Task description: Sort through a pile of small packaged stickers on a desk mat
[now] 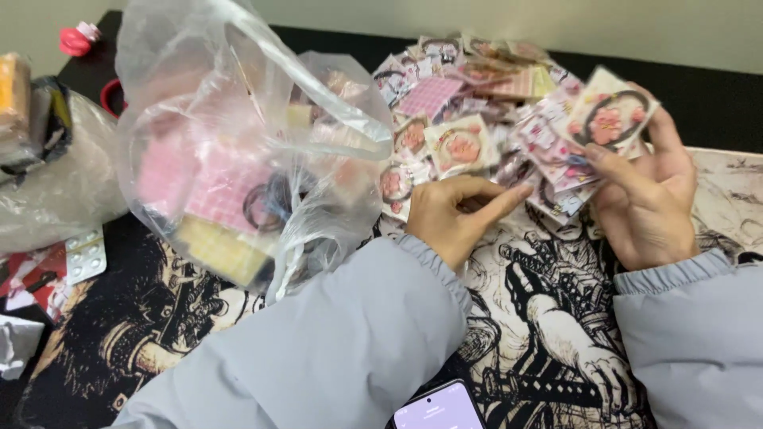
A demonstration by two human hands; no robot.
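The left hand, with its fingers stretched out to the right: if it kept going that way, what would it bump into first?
Most likely the small packets fanned in the right hand. The left hand points its fingertips right at their lower edge, nearly touching, though depth is hard to judge.

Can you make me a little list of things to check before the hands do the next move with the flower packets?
1. Right hand grips a stack of flower packets: ok.
2. Top packet faces up, flower showing: ok.
3. Left hand free of packets: ok, fingers curled, nothing in them.
4. Loose pile within reach: ok, just beyond both hands.
5. Clear plastic bag open at the top: cannot tell.
6. Phone clear of sleeves: not ok, right at the left sleeve.
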